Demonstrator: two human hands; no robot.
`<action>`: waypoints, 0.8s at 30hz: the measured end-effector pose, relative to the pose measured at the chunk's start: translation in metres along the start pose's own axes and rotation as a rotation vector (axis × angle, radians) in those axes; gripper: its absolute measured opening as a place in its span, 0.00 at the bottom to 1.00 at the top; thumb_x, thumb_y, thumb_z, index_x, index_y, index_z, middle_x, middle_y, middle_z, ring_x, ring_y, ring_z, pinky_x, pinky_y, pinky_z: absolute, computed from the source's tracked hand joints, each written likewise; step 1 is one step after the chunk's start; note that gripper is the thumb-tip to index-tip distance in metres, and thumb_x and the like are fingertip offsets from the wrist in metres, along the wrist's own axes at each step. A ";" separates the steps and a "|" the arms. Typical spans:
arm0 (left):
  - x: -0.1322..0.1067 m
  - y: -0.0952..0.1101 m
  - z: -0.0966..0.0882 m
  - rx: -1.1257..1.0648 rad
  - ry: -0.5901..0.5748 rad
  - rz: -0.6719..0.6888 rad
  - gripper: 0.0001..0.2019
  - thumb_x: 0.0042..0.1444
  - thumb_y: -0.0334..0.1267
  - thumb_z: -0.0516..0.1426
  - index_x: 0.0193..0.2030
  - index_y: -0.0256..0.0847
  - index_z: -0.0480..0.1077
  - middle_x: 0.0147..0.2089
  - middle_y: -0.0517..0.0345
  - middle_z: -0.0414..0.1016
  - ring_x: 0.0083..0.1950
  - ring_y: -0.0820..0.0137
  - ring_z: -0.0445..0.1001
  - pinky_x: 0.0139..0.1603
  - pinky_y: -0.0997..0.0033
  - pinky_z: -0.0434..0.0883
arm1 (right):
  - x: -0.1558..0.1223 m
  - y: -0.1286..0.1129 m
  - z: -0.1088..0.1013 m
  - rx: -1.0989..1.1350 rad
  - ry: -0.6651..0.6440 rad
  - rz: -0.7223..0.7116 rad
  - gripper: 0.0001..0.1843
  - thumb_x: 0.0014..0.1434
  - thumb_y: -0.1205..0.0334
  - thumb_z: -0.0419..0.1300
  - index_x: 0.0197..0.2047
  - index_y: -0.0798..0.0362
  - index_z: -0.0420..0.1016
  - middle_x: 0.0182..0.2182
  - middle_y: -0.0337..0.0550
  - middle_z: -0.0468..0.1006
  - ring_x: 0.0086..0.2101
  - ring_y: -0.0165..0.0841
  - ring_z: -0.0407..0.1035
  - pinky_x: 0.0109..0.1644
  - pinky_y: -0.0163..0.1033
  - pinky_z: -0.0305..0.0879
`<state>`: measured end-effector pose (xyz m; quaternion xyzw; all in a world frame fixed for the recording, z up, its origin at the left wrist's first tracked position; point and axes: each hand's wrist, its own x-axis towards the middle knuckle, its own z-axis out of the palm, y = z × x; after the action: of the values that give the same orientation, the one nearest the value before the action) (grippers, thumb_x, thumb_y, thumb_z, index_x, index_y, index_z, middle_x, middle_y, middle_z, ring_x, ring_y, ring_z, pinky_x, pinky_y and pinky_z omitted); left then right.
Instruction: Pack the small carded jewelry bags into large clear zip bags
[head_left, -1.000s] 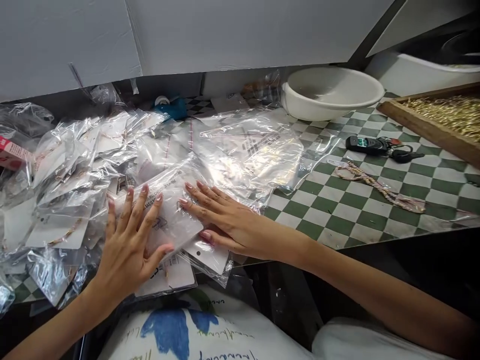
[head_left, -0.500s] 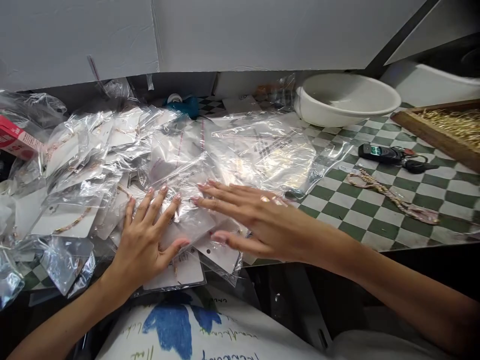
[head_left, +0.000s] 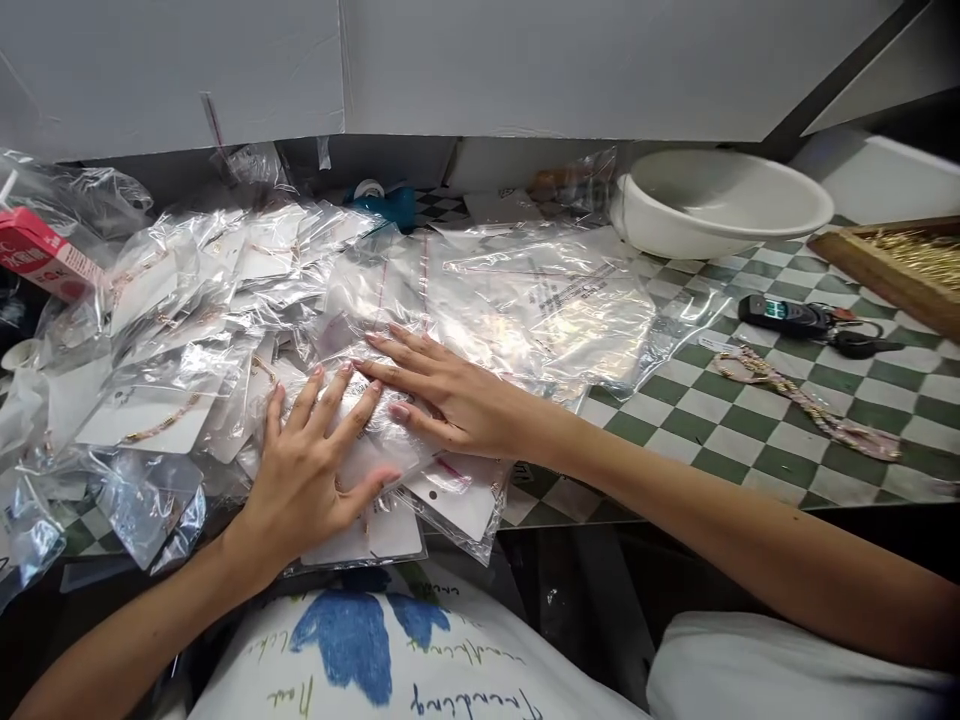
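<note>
My left hand [head_left: 307,480] lies flat with its fingers spread on a clear plastic bag [head_left: 360,430] holding a white card. My right hand [head_left: 442,395] presses on the same bag's upper edge, fingertips close to my left fingers. Neither hand grips anything. To the left spreads a heap of clear bags with white cards and thin gold-and-pink chain bracelets [head_left: 172,340]. A large, flat, clear printed bag [head_left: 540,310] lies just beyond my right hand. The cards beneath my hands are partly hidden.
The green-and-white checked tabletop [head_left: 757,440] holds a beaded strap [head_left: 795,405], a key fob with keys [head_left: 795,320], a white bowl [head_left: 712,200] and a wooden tray of gold pieces [head_left: 892,270]. A red-and-white carton [head_left: 41,255] and teal tape [head_left: 386,205] sit behind the bags.
My right hand has come down from a blurred, raised position onto the bag, moving closer to my left hand. The whole scene has shifted slightly right in view.
</note>
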<state>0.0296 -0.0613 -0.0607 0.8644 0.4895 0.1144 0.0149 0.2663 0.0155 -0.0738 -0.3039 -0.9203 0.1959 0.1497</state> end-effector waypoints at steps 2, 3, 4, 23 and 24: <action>0.000 0.000 0.002 -0.007 -0.002 0.006 0.34 0.70 0.56 0.51 0.78 0.46 0.55 0.79 0.42 0.56 0.78 0.41 0.55 0.73 0.27 0.50 | 0.000 -0.001 0.001 0.042 0.002 0.005 0.34 0.76 0.49 0.45 0.80 0.48 0.48 0.78 0.45 0.44 0.77 0.44 0.33 0.79 0.58 0.39; 0.000 -0.001 0.003 -0.012 -0.002 0.006 0.34 0.70 0.56 0.51 0.78 0.45 0.55 0.79 0.42 0.55 0.78 0.41 0.54 0.73 0.27 0.50 | 0.000 0.000 0.002 0.060 0.007 0.005 0.34 0.76 0.48 0.45 0.80 0.46 0.47 0.78 0.44 0.43 0.77 0.43 0.32 0.79 0.58 0.37; 0.000 -0.002 0.004 -0.018 -0.002 0.006 0.34 0.70 0.57 0.51 0.78 0.45 0.55 0.79 0.42 0.54 0.78 0.41 0.54 0.73 0.27 0.49 | 0.000 0.001 0.003 0.074 0.009 0.003 0.34 0.76 0.47 0.45 0.80 0.44 0.45 0.79 0.43 0.42 0.77 0.43 0.31 0.80 0.59 0.36; -0.024 -0.011 -0.020 0.020 -0.023 0.174 0.46 0.65 0.62 0.57 0.80 0.41 0.44 0.82 0.37 0.44 0.81 0.45 0.45 0.78 0.30 0.43 | -0.023 0.004 -0.007 -0.275 -0.066 -0.262 0.41 0.73 0.47 0.55 0.80 0.53 0.44 0.77 0.58 0.41 0.75 0.53 0.41 0.74 0.71 0.47; -0.026 -0.011 -0.022 0.008 -0.024 0.175 0.47 0.64 0.62 0.58 0.80 0.40 0.45 0.82 0.37 0.43 0.81 0.44 0.45 0.78 0.29 0.42 | -0.022 0.005 -0.007 -0.280 -0.037 -0.287 0.39 0.74 0.49 0.53 0.80 0.54 0.45 0.77 0.60 0.45 0.75 0.53 0.44 0.74 0.70 0.49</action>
<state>0.0032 -0.0797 -0.0454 0.9052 0.4124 0.1028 0.0073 0.2889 0.0070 -0.0729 -0.1836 -0.9750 0.0480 0.1156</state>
